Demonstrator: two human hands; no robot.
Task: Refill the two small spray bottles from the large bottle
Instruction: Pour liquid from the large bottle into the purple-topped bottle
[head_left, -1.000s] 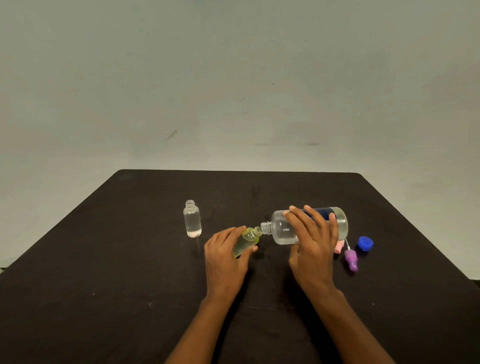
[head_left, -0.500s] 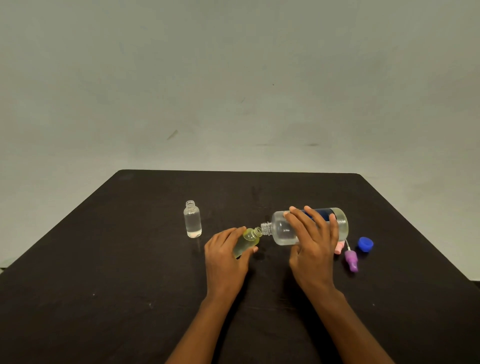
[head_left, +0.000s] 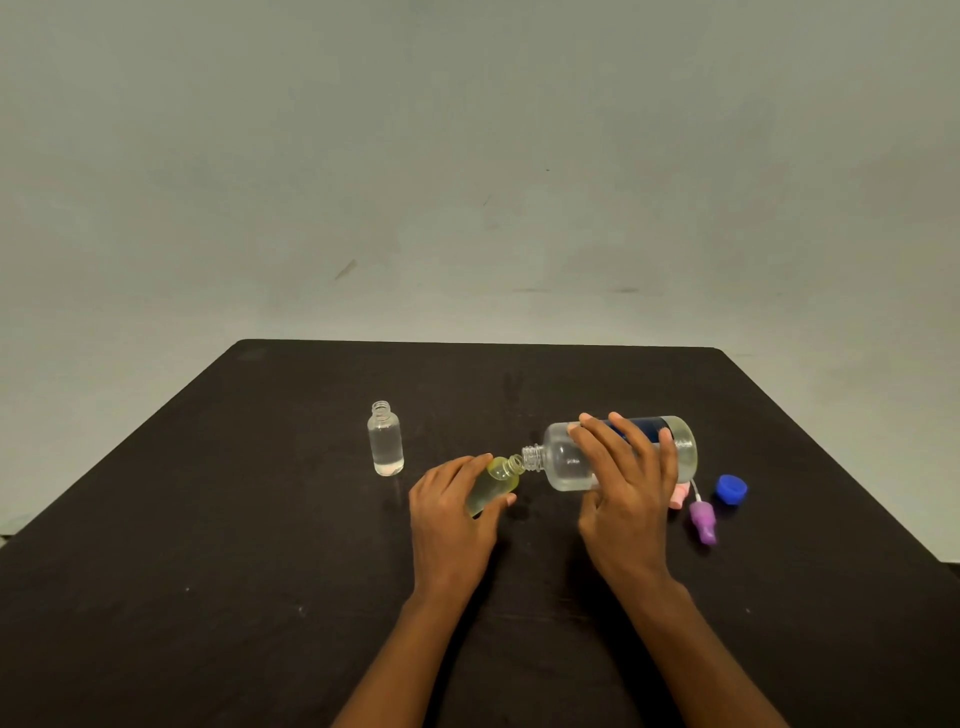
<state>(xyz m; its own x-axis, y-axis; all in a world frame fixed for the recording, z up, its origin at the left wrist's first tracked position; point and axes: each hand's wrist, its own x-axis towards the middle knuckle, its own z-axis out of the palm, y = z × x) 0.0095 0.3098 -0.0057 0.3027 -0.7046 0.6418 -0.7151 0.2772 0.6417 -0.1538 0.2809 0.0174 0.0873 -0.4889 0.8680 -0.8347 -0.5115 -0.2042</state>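
Left grip and right grip both clasp, side by side.

A dark, matte worktop with rounded far corners stands before a plain grey-green wall bearing faint scuffs.

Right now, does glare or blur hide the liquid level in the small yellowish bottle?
Head view: soft, even light, with only faint highlights on the large clear plastic bottle. Head view: no motion blur on the left hand or right hand. Head view: the left hand covers most of the small tilted yellowish bottle, so its level is unreadable.
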